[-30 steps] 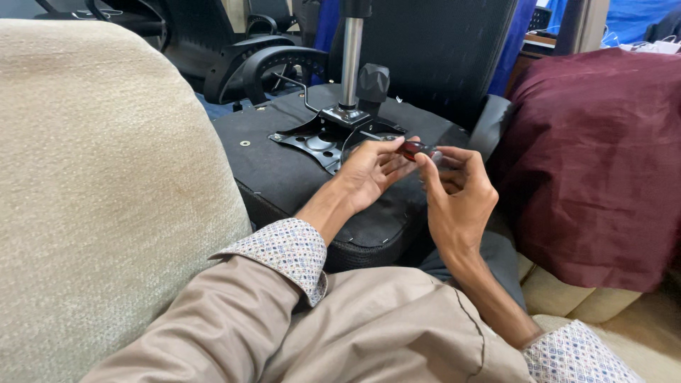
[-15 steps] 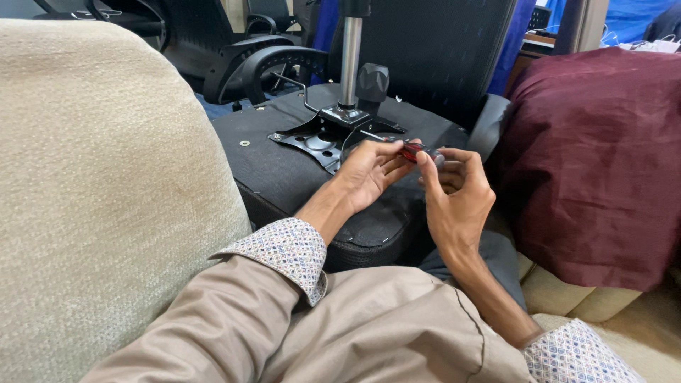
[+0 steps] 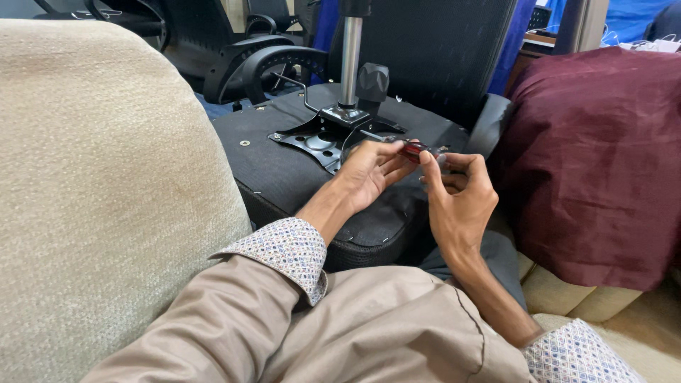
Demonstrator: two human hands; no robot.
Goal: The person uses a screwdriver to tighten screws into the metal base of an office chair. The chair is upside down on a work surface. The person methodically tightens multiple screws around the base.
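Note:
My left hand (image 3: pixel 369 174) and my right hand (image 3: pixel 457 195) meet over an upturned black office chair seat (image 3: pixel 284 167). Between the fingertips of both hands is a small dark red tool (image 3: pixel 413 150) with a metal tip; each hand pinches one end of it. Just behind the hands, a black metal mounting plate (image 3: pixel 319 138) is fixed to the underside of the seat, with a silver gas-lift column (image 3: pixel 350 60) rising from it and a black knob (image 3: pixel 372 81) beside it. My patterned cuffs and tan trousers fill the foreground.
A beige upholstered sofa arm (image 3: pixel 92 191) fills the left side. A maroon cushion (image 3: pixel 603 149) sits at the right. Black chair armrests (image 3: pixel 277 60) and other black chairs (image 3: pixel 128 18) stand behind the seat.
Both hands stay together on the small red tool; the fingers shift only slightly. Nothing else has moved.

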